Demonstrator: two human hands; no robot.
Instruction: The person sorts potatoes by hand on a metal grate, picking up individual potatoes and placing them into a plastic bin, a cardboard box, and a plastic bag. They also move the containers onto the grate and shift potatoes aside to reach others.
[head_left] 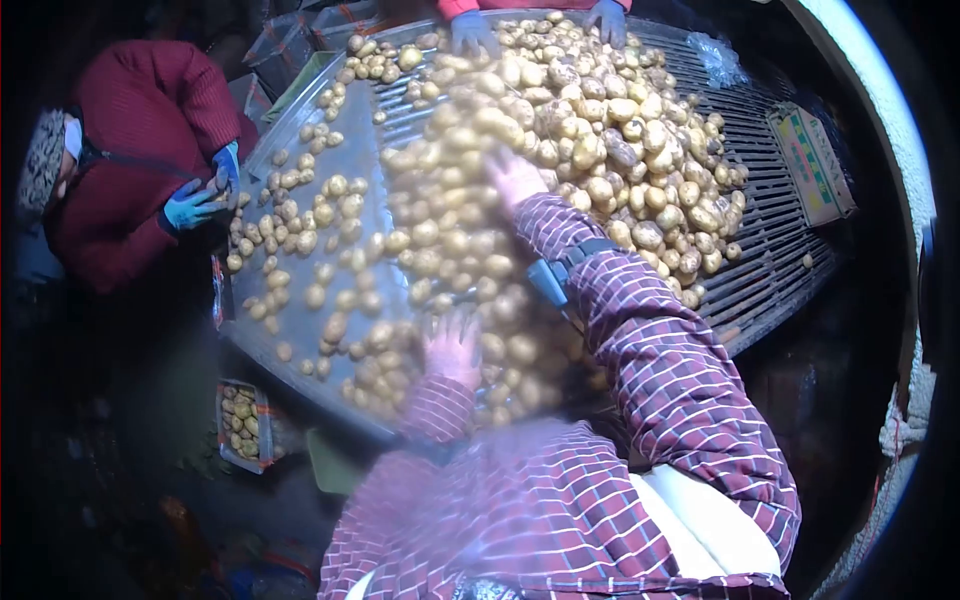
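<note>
Many potatoes (640, 140) are heaped on the slatted sorting table (760, 270), and those in the middle are smeared by motion. My left hand (453, 345) lies on potatoes at the near side, palm down, its fingers spread. Farther up, my right hand (515, 178) reaches against the left flank of the heap. Its fingers are stretched out and somewhat blurred, and I see nothing gripped in them. A blue band or device (560, 270) is strapped around my right forearm.
Scattered potatoes (300, 215) lie on the smooth metal part (365, 130) at left. A co-worker in dark red (140, 160) wears blue gloves; another person's gloved hands (472, 35) touch the far edge. A carton (810, 165) stands at right, a potato crate (240, 425) below left.
</note>
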